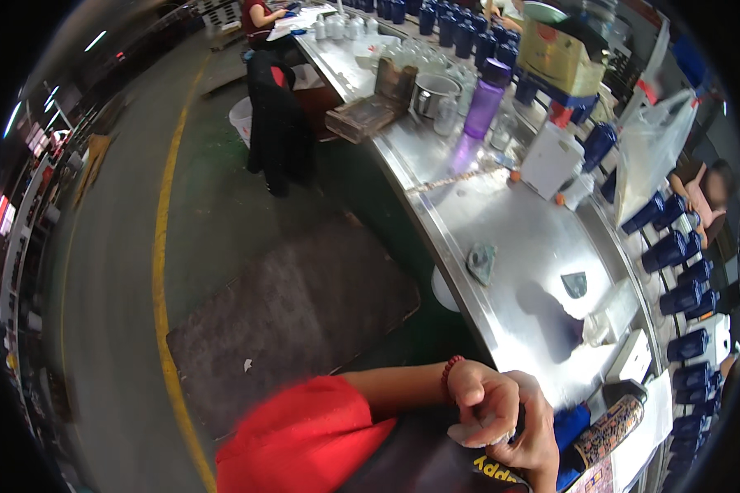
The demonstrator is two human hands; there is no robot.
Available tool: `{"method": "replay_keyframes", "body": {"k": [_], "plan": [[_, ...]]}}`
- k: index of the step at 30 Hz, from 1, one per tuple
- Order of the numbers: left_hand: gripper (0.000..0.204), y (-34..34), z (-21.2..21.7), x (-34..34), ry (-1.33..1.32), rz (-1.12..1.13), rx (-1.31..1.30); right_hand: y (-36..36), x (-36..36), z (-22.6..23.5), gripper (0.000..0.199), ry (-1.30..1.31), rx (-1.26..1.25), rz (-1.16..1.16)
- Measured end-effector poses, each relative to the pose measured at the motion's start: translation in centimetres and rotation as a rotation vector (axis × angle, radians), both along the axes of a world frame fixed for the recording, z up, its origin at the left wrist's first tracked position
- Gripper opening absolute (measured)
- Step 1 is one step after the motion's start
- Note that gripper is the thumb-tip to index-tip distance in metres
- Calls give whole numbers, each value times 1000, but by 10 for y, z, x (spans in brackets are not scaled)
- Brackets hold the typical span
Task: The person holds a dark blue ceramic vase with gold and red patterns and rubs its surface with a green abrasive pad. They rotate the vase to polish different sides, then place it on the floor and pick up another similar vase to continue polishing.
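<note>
My left hand (487, 404), with a red bead bracelet (450, 374) at its wrist, is curled in front of my dark apron. Against it is my right hand (538, 429), its fingers bent too. Something whitish shows at the fingertips where they meet, too small to name. Beside my right hand lie a blue cloth (571, 434) and a dark patterned bottle (613, 429). On the steel table (501, 324) beyond are a crumpled grey-green piece (480, 263), a flat dark grey-green piece (575, 285) and a clear plastic bag (612, 316).
Several navy jars (684, 297) stand in rows along the right. Farther up the table are a purple bottle (486, 103), metal pot (436, 94), wooden block (368, 117) and yellow carton (557, 62). A dark mat (296, 304) lies on the floor. Other people work at the right and far end.
</note>
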State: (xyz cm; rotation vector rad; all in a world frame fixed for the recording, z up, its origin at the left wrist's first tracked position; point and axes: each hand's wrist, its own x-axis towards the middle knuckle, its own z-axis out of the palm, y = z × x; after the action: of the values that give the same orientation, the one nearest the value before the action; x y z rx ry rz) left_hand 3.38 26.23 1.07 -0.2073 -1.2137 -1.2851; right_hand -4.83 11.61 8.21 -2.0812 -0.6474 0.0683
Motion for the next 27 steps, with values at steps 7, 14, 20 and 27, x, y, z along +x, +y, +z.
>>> {"method": "replay_keyframes", "body": {"k": [7, 14, 20, 27], "plan": [[68, 0, 4, -2, 29, 25, -34, 7, -3, 1, 64, -50, -55, -34], [74, -47, 23, -22, 84, -139, -91, -24, -36, 17, 65, -112, -88, -193], [67, -97, 41, -39, -90, -254, -25, -64, -74, 1, 48, -387, -81, -277], [64, -144, 24, -52, -98, 141, 150, -154, -148, 12, 46, -390, -118, -478]]}}
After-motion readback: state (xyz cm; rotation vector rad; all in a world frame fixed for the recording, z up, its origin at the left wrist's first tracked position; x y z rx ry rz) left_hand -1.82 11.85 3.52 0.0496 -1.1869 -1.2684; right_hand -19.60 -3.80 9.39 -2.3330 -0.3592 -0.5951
